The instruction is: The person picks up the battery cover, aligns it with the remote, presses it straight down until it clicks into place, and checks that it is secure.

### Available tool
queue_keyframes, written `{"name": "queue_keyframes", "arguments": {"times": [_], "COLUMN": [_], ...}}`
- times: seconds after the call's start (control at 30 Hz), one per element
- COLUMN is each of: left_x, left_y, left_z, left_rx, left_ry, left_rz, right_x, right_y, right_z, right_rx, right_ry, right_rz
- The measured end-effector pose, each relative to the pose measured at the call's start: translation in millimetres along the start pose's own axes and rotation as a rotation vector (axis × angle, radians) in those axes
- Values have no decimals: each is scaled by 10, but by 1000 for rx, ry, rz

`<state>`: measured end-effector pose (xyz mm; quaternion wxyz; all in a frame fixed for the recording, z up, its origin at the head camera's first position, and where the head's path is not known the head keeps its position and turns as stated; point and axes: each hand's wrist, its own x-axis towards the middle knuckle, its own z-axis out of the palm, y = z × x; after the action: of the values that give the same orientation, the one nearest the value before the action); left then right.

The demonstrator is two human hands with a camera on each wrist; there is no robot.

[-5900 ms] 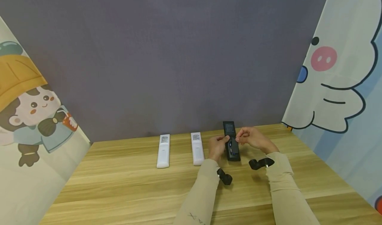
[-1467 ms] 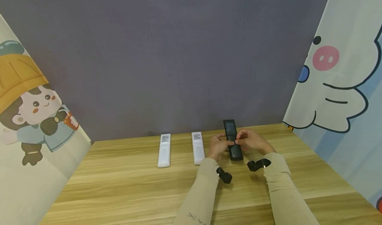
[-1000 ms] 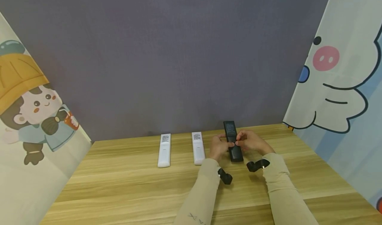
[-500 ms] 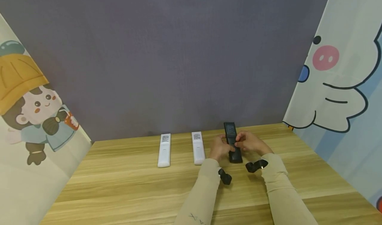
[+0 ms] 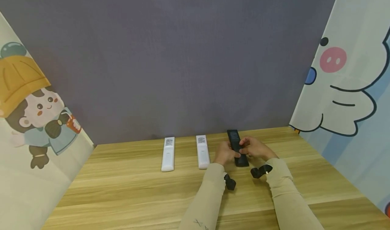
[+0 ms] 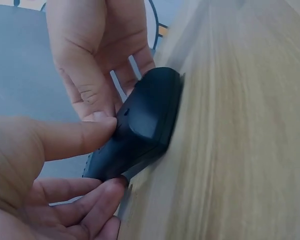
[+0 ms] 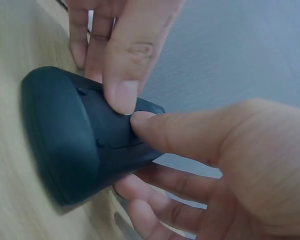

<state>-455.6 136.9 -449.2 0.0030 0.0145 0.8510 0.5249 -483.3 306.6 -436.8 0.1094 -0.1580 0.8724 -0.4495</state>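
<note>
A black remote control [image 5: 234, 138] sits back side up at the table's far edge, its label end pointing away from me. My left hand [image 5: 224, 153] grips its left edge, thumb on the back and fingers along the side. From the right, my right hand [image 5: 256, 148] holds the opposite edge, and its thumb presses beside the left thumb. In the right wrist view both thumb tips lie on the battery cover [image 7: 107, 117], whose seam shows around it. No batteries are visible. The left wrist view shows the remote's rounded near end close to the wood.
Two white remote controls [image 5: 168, 159] [image 5: 202, 155] lie back side up to the left, side by side with a gap. A grey panel [image 5: 182, 70] rises behind the wooden table [image 5: 131, 192]. Cartoon-printed sheets [image 5: 341, 98] stand at both sides.
Several seconds ago the cover was ajar with batteries showing; now it lies over the compartment. The black remote's far end has shifted slightly towards me, and both hands have moved slightly nearer with it.
</note>
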Motion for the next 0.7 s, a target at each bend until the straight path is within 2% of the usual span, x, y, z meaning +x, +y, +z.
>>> {"name": "queue_keyframes", "arguments": {"times": [0.17, 0.33, 0.7], "left_x": [18, 20, -27], "left_y": [-19, -22, 14], "left_z": [21, 31, 37], "left_rx": [81, 155, 205], "left_ry": [44, 73, 86], "left_rz": [7, 5, 13], "right_x": [33, 39, 21], "right_y": [48, 46, 64], "right_z": [22, 48, 60], "right_rx": [11, -20, -63], "right_ry": [17, 55, 92], "right_rz": [-33, -10, 22]}}
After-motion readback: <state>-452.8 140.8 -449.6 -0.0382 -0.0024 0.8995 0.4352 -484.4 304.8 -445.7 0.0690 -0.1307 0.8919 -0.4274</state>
